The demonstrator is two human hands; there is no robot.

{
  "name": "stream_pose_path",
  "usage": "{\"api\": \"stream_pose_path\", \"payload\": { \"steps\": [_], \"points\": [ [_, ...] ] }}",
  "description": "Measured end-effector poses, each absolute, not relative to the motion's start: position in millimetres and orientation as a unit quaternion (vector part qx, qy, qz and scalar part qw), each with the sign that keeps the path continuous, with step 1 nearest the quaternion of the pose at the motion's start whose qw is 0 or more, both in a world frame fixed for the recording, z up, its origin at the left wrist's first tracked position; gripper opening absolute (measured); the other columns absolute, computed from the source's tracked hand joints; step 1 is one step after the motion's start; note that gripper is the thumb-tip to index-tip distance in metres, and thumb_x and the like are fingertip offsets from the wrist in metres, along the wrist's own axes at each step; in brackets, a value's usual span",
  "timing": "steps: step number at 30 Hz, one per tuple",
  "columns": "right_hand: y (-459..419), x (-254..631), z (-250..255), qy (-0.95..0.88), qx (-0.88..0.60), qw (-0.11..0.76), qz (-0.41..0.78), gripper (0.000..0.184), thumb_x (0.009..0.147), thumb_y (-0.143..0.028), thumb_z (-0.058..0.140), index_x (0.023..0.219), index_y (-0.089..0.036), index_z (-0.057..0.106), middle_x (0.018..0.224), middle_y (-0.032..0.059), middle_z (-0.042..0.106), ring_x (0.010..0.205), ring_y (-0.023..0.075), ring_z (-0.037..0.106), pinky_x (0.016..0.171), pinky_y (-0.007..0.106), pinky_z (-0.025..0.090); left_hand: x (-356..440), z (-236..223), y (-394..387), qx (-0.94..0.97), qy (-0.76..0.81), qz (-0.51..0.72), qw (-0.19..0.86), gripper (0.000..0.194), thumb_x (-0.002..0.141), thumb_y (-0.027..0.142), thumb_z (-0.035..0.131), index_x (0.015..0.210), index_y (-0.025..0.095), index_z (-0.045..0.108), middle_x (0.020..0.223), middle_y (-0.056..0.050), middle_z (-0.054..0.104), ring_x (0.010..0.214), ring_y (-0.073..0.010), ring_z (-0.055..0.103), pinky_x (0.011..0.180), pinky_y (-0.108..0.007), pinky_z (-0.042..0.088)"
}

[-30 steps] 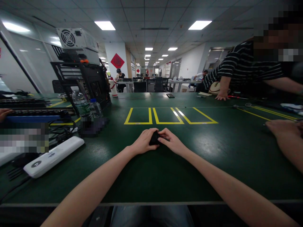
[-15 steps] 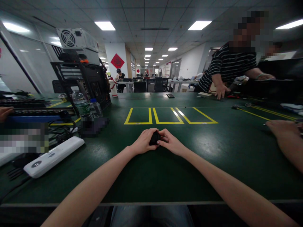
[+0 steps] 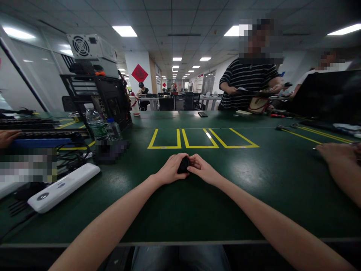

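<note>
Both my hands meet over the green table (image 3: 180, 210), around a small black rounded object (image 3: 184, 165) whose kind I cannot make out. My left hand (image 3: 172, 168) wraps its left side, fingers over the far edge and thumb along the near edge. From the right, my right hand (image 3: 203, 168) pinches the same object with thumb and fingertips. Much of it is hidden by the fingers. Just beyond the hands, yellow tape outlines (image 3: 200, 146) mark the tabletop.
At left are a white power strip (image 3: 66, 188), tangled cables, a water bottle (image 3: 96, 122), a smaller bottle (image 3: 113, 130) and a black computer frame (image 3: 113, 98). A co-worker's hand (image 3: 337, 152) rests at right. A person in a striped shirt (image 3: 248, 82) stands across the table.
My hands stay around the black object; the right fingertips have shifted slightly on it. Across the table, the person in the striped shirt has straightened up and moved left, now holding something flat and dark.
</note>
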State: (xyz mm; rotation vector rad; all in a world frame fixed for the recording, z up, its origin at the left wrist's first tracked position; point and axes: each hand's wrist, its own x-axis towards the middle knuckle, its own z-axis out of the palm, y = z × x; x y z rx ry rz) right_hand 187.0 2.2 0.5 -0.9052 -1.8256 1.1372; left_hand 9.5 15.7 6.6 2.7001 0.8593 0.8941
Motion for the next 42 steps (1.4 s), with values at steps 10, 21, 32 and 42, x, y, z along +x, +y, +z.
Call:
{"api": "stream_pose_path", "payload": {
  "steps": [10, 21, 32, 42],
  "points": [
    [3.0, 184.9, 0.3, -0.705, -0.372, 0.422, 0.432, 0.025, 0.074, -0.026, 0.053, 0.096, -0.02, 0.044, 0.097, 0.0027, 0.052, 0.097, 0.0162, 0.051, 0.087, 0.038, 0.04, 10.5, 5.9, 16.9, 0.907, 0.283, 0.301, 0.082, 0.06, 0.066, 0.027, 0.06, 0.117, 0.02, 0.03, 0.111, -0.007, 0.046, 0.105, -0.0214, 0.043, 0.094, -0.039, 0.028],
    [-3.0, 187.4, 5.9, -0.719, -0.333, 0.405, 0.457, 0.023, 0.072, -0.023, 0.055, 0.092, -0.021, 0.044, 0.096, 0.0005, 0.05, 0.098, 0.0162, 0.051, 0.086, 0.036, 0.042, 10.4, 7.0, 15.2, 0.905, 0.288, 0.3, 0.088, 0.059, 0.067, 0.028, 0.059, 0.117, 0.021, 0.029, 0.113, -0.007, 0.045, 0.105, -0.0224, 0.043, 0.093, -0.04, 0.028],
    [1.6, 185.1, 2.6, -0.713, -0.361, 0.402, 0.446, 0.025, 0.073, -0.023, 0.053, 0.097, -0.02, 0.044, 0.1, 0.0026, 0.05, 0.097, 0.0168, 0.051, 0.088, 0.039, 0.04, 10.5, 4.4, 17.6, 0.905, 0.284, 0.304, 0.085, 0.06, 0.066, 0.028, 0.059, 0.117, 0.021, 0.03, 0.112, -0.007, 0.045, 0.105, -0.0215, 0.043, 0.093, -0.038, 0.029],
    [0.2, 185.9, 1.6, -0.71, -0.351, 0.422, 0.441, 0.017, 0.073, -0.025, 0.053, 0.088, -0.021, 0.044, 0.09, 0.0, 0.05, 0.093, 0.0161, 0.052, 0.081, 0.036, 0.044, 11.0, 4.8, 17.3, 0.903, 0.294, 0.302, 0.085, 0.06, 0.066, 0.029, 0.06, 0.117, 0.022, 0.03, 0.113, -0.007, 0.045, 0.106, -0.0227, 0.043, 0.093, -0.04, 0.029]
  ]
}}
